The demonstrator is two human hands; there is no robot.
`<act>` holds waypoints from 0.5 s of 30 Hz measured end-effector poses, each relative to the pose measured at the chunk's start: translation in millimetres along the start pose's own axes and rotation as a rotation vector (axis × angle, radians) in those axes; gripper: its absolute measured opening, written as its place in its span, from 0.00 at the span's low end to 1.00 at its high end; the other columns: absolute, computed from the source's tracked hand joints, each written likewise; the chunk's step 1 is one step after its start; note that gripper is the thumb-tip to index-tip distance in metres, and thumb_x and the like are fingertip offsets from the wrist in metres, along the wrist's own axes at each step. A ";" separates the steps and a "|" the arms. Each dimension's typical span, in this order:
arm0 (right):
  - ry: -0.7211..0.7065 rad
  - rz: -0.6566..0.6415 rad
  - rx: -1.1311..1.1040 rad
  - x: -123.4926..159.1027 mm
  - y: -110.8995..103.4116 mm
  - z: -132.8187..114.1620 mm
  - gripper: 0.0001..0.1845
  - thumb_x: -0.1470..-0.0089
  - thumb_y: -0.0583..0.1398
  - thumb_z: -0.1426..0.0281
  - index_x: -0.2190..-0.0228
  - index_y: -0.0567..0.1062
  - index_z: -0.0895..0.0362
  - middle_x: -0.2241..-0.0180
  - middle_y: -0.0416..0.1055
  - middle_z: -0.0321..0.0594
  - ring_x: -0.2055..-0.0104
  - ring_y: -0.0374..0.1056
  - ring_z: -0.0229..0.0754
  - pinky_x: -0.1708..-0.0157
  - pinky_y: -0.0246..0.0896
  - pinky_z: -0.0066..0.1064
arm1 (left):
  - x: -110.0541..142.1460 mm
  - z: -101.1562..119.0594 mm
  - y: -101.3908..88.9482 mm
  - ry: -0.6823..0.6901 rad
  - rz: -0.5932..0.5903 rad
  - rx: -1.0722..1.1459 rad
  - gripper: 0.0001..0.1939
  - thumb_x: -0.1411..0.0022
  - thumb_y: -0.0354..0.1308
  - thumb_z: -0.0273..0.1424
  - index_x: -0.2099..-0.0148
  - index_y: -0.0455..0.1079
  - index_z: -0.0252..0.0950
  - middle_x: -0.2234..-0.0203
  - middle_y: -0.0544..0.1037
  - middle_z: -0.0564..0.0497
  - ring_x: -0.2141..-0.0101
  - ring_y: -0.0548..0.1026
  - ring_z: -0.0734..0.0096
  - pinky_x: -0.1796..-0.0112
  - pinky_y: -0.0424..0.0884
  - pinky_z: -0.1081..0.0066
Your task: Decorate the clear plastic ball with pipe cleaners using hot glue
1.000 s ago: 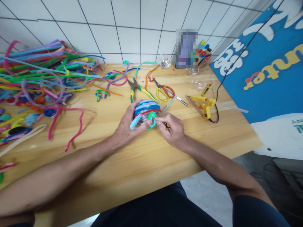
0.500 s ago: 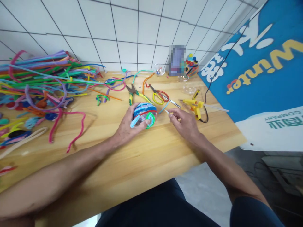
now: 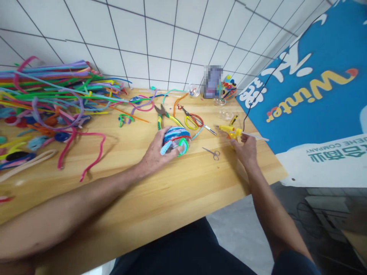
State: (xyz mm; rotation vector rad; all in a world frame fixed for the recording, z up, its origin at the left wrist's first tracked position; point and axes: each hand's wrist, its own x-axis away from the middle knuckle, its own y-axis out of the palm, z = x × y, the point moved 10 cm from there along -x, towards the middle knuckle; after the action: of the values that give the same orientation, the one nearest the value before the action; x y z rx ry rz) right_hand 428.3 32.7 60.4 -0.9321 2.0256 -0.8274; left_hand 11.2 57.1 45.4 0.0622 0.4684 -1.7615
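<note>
My left hand (image 3: 157,151) is closed around a clear plastic ball (image 3: 176,133) wound with blue, light blue and red pipe cleaners. A green and light blue loop sits on its near side, partly under my thumb. At the right, my right hand (image 3: 246,151) has its fingers wrapped round the handle of a yellow hot glue gun (image 3: 231,130), whose nozzle points left and whose glue stick sticks out to the right. Small metal scissors (image 3: 212,153) lie on the wood between the ball and my right hand.
Pliers (image 3: 163,112), yellow-and-red-handled scissors (image 3: 190,119) and a pen-like knife (image 3: 208,128) lie behind the ball. Many pipe cleaners (image 3: 57,88) are heaped on the left. Clear half-shells (image 3: 226,113) and a phone-like device (image 3: 213,81) stand near the tiled wall. A black cord (image 3: 262,86) runs over the blue banner.
My right hand has let go of the small scissors, which now lie on the table, and has moved right to the glue gun. My left hand still holds the ball.
</note>
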 end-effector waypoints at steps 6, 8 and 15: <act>0.164 -0.208 0.074 -22.1 28.6 -8.8 0.24 0.46 0.68 0.56 0.55 0.82 0.62 0.54 0.84 0.61 0.50 0.79 0.62 0.49 0.72 0.49 | 0.5 -4.3 -2.5 -0.057 0.009 0.005 0.43 0.39 0.70 0.55 0.31 0.63 0.40 0.39 0.78 0.40 0.41 0.80 0.47 0.37 0.77 0.46; 0.105 -0.192 -0.048 -23.6 20.6 -30.3 0.24 0.45 0.66 0.56 0.55 0.84 0.62 0.55 0.85 0.58 0.53 0.80 0.60 0.51 0.73 0.48 | 0.1 -2.7 -2.4 -0.058 -0.001 0.006 0.43 0.39 0.70 0.54 0.30 0.63 0.39 0.39 0.77 0.40 0.41 0.80 0.48 0.37 0.77 0.47; -0.326 -0.543 -0.719 15.2 -1.7 -155.1 0.16 0.43 0.73 0.55 0.60 0.86 0.54 0.63 0.86 0.43 0.74 0.74 0.41 0.75 0.74 0.34 | -0.3 -2.5 -1.5 -0.075 -0.020 0.011 0.43 0.38 0.71 0.51 0.29 0.62 0.40 0.38 0.77 0.40 0.41 0.80 0.49 0.39 0.79 0.49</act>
State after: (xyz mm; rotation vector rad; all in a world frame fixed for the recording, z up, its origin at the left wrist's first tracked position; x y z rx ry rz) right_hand 294.2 56.6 136.1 -1.9353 1.8014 -0.1459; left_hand 9.4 58.4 43.7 -0.0001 0.4061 -1.7798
